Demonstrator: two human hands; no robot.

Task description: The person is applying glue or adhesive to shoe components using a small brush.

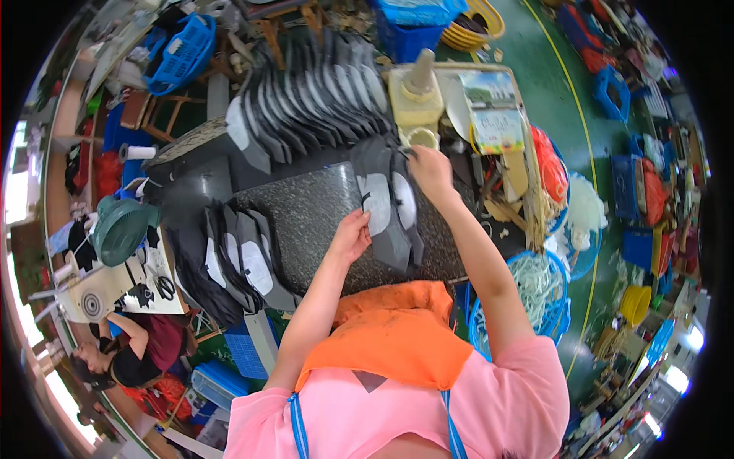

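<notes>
On the dark speckled work slab (306, 206) lie two flat black cut pieces with pale grey patches, which look like shoe uppers. My left hand (353, 236) pinches the left edge of the nearer shoe upper (376, 203) between thumb and fingers. A second shoe upper (405, 200) lies partly beneath it on the right. My right hand (430, 170) is closed at the top end of these pieces, beside a small pale pot (420, 138). What its fingertips hold is hidden.
Overlapping shoe uppers (313, 96) line the far side; another pile (237, 260) lies left. A yellowish container (415, 96) stands at the back right. Blue baskets (535, 287) flank the bench. At far left a person (138, 344) works near a green fan (126, 231).
</notes>
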